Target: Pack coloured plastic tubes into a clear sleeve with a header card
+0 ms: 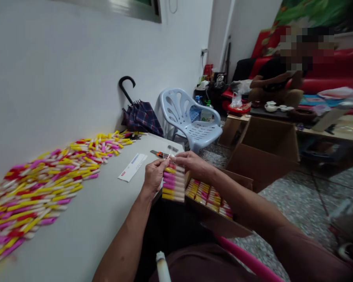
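Note:
A clear plastic packet (173, 184) holds a row of short sticks, coloured yellow, pink and red at one end and pale at the other. My left hand (155, 175) pinches its upper left edge between thumb and fingers. At the top right, the closed fingers of my right hand (190, 161) grip the packet's clear film. Below my right forearm stands an open cardboard box (238, 178) with rows of similar packets (206, 194) inside. Loose sticks (55, 180) in the same colours lie heaped on the white table (106, 203), along the wall.
A white paper strip (132, 167) and an orange-black cutter (157, 153) lie on the table. Beyond are a folded umbrella (141, 117), a light blue plastic chair (191, 121) and a bigger open carton (264, 149). Another person (275, 80) sits at the back right. A cigarette-like white cylinder (164, 268) juts up at the bottom.

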Demonstrator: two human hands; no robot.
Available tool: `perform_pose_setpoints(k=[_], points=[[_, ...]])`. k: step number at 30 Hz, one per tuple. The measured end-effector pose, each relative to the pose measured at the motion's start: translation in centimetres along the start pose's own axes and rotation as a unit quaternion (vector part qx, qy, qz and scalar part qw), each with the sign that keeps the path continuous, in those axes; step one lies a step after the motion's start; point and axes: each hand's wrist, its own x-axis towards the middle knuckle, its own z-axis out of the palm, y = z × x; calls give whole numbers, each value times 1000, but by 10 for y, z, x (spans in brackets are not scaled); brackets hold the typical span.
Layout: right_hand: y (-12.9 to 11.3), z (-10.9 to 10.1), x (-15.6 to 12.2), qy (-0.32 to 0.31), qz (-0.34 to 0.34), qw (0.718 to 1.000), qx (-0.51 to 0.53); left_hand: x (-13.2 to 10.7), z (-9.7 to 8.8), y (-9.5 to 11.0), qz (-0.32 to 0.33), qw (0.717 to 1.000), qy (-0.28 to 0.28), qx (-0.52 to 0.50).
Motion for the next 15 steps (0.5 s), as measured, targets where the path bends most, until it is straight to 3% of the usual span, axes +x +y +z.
perform_pose_setpoints(k=[2, 6, 8, 12, 15], points=[[12, 8, 7, -47, 43, 998, -28, -4, -13, 0, -10, 1000, 18, 7], [40, 27, 13, -35, 55, 997, -36, -23, -41, -2, -46, 997, 57, 2], [54, 37, 14, -7, 49, 999, -22, -40, -57, -5, -71, 996, 44, -5], [74, 51, 14, 77, 40, 995, 50, -84, -84, -25, -145, 989, -37, -2], [82, 58, 14, 105, 43, 988, 102, -106, -94, -46, -157, 987, 13, 13]])
